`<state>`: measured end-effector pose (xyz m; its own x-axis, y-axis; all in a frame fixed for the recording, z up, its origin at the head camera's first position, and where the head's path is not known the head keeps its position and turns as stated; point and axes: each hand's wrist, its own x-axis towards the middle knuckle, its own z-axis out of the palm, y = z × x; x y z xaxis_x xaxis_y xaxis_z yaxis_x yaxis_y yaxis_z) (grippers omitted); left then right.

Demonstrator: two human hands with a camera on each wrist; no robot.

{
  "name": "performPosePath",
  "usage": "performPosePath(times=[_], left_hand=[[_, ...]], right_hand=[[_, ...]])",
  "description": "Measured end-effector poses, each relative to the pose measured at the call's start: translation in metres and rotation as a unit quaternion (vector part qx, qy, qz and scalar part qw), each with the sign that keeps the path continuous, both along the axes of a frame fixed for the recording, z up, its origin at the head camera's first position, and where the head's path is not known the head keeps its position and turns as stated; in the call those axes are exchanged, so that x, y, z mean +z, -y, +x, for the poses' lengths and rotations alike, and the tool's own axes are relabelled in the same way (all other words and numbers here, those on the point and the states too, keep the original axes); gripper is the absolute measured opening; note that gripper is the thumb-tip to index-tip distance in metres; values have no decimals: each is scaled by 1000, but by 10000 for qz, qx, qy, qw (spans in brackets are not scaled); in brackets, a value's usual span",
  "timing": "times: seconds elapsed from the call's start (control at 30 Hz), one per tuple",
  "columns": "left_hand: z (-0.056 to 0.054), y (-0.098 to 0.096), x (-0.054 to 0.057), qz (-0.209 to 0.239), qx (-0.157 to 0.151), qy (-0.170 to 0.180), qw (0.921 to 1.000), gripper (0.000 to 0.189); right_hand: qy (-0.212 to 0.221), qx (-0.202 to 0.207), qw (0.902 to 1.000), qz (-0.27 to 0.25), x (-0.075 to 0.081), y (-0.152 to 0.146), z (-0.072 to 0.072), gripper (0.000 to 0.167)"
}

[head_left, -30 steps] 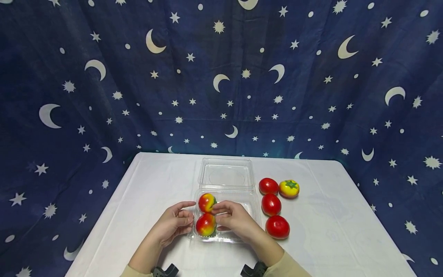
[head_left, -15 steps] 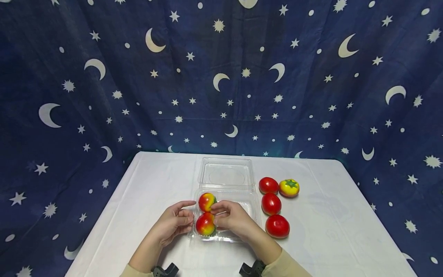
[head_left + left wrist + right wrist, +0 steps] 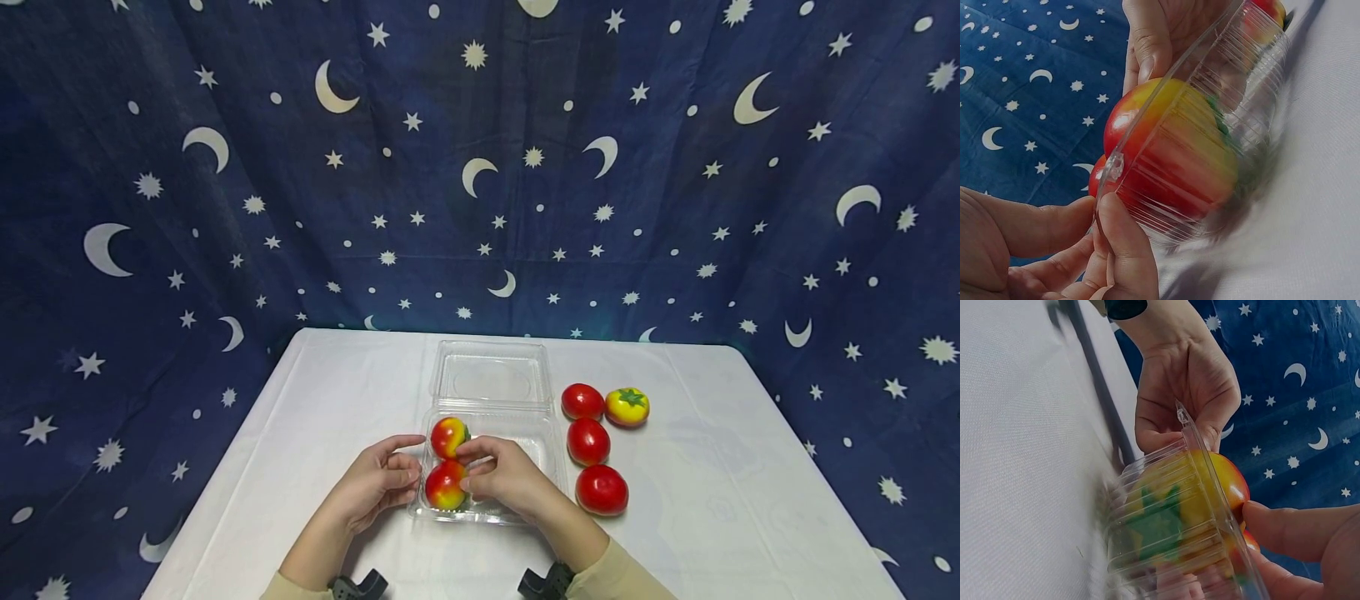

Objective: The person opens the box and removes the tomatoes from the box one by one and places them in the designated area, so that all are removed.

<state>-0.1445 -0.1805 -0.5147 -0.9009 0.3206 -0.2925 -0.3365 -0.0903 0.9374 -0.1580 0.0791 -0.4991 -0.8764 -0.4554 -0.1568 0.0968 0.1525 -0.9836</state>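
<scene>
In the head view, a clear plastic clamshell container (image 3: 543, 442) lies with its lid (image 3: 491, 375) folded back. Two red-and-yellow tomatoes, a far one (image 3: 447, 437) and a near one (image 3: 445, 490), sit one behind the other along its left side. At that side my left hand (image 3: 378, 482) pinches the rim between thumb and finger, clearest in the left wrist view. My right hand (image 3: 516, 482) reaches into the container and holds the near tomato, its thumb on the fruit's right side. Green leaves (image 3: 1157, 525) on this tomato show through the ribbed wall in the right wrist view.
To the container's right stand three red tomatoes, a back one (image 3: 582, 402), a middle one (image 3: 588, 442) and a front one (image 3: 602, 490), plus a yellow one (image 3: 627, 407) with a green top. A white cloth (image 3: 720, 517) covers the table; a starry curtain (image 3: 420, 183) hangs behind.
My right hand's thumb has shifted slightly left onto the near tomato, which has turned a little. My left hand stays at the container's edge.
</scene>
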Motion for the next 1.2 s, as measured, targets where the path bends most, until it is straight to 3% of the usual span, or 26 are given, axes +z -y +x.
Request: performPosePath(times=[0.27, 0.5, 0.97, 1.2], left_hand=[[0, 0, -1, -60, 14, 45, 10000, 68], [-1, 0, -3, -76, 34, 46, 10000, 68], [-1, 0, -3, -73, 41, -4, 10000, 69], [-1, 0, -2, -64, 11, -19, 10000, 70]], right_hand=[[-123, 202, 9992, 332, 2, -2, 3, 38], [-343, 421, 9964, 654, 1, -3, 2, 45], [-554, 53, 9958, 733, -4, 1, 1, 31], [-413, 228, 9970, 616, -3, -1, 1, 33]])
